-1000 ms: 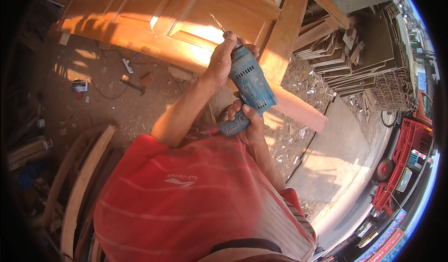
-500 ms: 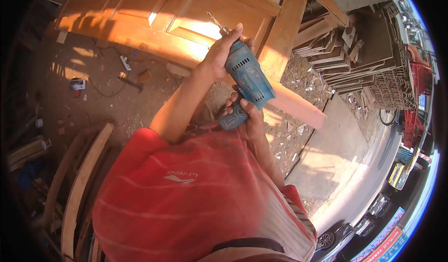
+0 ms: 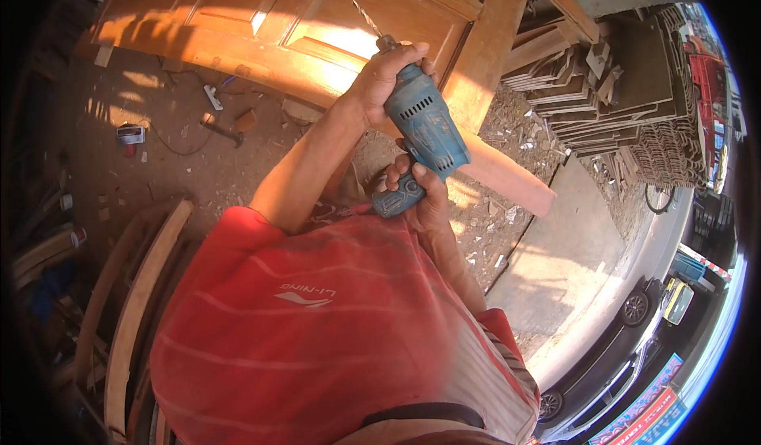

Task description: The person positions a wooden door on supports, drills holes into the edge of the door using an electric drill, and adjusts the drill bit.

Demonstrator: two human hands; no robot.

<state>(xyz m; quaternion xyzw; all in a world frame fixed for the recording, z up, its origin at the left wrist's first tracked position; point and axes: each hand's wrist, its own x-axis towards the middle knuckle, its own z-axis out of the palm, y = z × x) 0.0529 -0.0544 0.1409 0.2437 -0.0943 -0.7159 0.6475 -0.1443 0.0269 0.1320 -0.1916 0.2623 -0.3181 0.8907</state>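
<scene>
A blue power drill (image 3: 432,132) is held up in front of my chest, tilted with its front toward the upper left. A twisted drill bit (image 3: 366,18) sticks out of the dark chuck (image 3: 386,44). My left hand (image 3: 387,84) is wrapped round the front of the body, just behind the chuck. My right hand (image 3: 424,191) grips the handle (image 3: 399,197); whether a finger presses the trigger is hidden. Beyond the bit lies a brown panelled wooden door (image 3: 317,72), partly in bright sun. The bit appears over it, and I cannot tell the gap between them.
A hammer (image 3: 226,133) and a small box (image 3: 131,134) lie on the littered ground at left. Curved wooden pieces (image 3: 139,310) stand at lower left. Stacked boards (image 3: 626,88) fill the upper right. A road with a dark car (image 3: 610,350) runs along the right.
My left hand has shifted back from the chuck onto the drill's front body, so the chuck now shows. The right hand stays on the handle. On the road, a dark car has come further into view.
</scene>
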